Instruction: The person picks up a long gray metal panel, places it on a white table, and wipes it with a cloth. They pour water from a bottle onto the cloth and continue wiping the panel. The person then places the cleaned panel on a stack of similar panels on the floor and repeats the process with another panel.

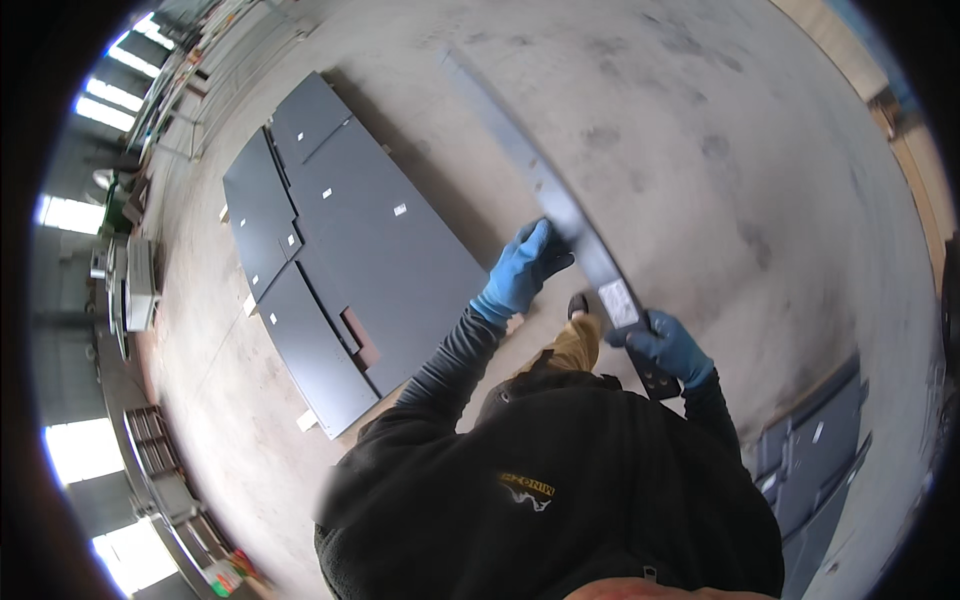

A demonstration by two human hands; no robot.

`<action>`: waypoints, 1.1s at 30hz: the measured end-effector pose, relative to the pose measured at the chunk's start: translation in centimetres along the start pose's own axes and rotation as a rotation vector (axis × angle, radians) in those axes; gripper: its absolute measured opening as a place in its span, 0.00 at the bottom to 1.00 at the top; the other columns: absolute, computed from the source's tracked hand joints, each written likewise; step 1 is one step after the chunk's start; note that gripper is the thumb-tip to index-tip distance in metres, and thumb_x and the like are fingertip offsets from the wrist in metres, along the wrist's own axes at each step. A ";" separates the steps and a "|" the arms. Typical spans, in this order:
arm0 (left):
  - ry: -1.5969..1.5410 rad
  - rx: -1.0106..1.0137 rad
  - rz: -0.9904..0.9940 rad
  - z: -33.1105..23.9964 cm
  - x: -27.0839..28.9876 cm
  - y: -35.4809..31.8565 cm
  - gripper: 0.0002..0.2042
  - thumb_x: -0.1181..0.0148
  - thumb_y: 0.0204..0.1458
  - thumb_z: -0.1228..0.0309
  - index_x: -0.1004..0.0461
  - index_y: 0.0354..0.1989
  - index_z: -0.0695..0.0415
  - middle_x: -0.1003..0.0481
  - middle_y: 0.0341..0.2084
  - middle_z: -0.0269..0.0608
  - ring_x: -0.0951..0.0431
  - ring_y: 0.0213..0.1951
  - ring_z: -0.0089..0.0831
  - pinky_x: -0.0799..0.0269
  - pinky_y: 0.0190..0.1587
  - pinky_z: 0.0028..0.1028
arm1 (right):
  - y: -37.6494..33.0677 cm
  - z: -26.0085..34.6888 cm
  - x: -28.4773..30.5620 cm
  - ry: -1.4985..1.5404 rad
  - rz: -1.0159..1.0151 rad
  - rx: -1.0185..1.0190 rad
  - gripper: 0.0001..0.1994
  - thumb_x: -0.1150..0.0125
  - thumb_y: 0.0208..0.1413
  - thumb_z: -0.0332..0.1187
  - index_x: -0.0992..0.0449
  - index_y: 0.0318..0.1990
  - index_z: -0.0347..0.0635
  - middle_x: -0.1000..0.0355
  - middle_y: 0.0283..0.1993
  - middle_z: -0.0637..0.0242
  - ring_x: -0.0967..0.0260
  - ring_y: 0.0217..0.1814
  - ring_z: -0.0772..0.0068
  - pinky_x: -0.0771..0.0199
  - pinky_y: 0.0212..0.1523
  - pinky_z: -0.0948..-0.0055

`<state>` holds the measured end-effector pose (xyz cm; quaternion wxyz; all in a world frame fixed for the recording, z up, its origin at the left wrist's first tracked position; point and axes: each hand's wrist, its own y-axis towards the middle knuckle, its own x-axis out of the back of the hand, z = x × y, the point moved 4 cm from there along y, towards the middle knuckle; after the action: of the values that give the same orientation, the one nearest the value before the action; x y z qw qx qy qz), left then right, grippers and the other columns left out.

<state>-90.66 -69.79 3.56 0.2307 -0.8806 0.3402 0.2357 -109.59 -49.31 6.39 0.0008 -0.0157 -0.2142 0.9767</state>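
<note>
A long, narrow dark grey metal strip [597, 260] slants across in front of me, its far end blurred. Near its close end it carries a white label [618, 302] and a few holes. My left hand [520, 268], in a blue glove, grips the strip's left edge partway along; part of its fingers is dark and hard to make out. Wrapped around the right edge beside the label, my gloved right hand [672, 348] holds the strip close to my body.
Large flat dark grey panels [390, 240] with small white labels lie raised on wooden supports at left. More grey panels [820, 440] are stacked at lower right. Racks and stored items [150, 430] line the left wall. The floor [690, 150] is grey concrete.
</note>
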 end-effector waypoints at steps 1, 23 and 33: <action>0.006 0.041 -0.107 -0.2 0.8 3.4 0.23 0.40 0.69 0.57 0.28 0.64 0.60 0.22 0.53 0.42 0.18 0.51 0.33 0.21 0.55 0.33 | 2.7 0.8 2.5 -0.073 -0.022 -0.134 0.18 0.35 0.61 0.37 0.18 0.53 0.34 0.21 0.41 0.70 0.27 0.39 0.81 0.24 0.42 0.75; -0.256 -0.176 -0.804 -18.9 13.0 47.8 0.09 0.35 0.66 0.66 0.21 0.47 0.59 0.20 0.34 0.35 0.20 0.34 0.26 0.18 0.42 0.28 | 53.9 24.0 37.6 -0.127 0.292 -0.268 0.20 0.42 0.73 0.42 0.22 0.49 0.27 0.17 0.37 0.53 0.16 0.34 0.64 0.14 0.36 0.69; -0.441 -0.397 -0.972 -31.0 36.0 59.6 0.07 0.33 0.64 0.71 0.21 0.44 0.59 0.22 0.31 0.33 0.22 0.31 0.25 0.20 0.36 0.26 | 88.6 32.9 29.7 -0.304 0.445 -0.364 0.19 0.38 0.71 0.42 0.22 0.53 0.31 0.16 0.42 0.55 0.18 0.31 0.70 0.18 0.32 0.74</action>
<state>-101.22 -144.47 -7.48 0.2085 -0.8923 -0.2112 0.3402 -139.88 -143.36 -1.70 -0.2474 0.0839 -0.3743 0.8897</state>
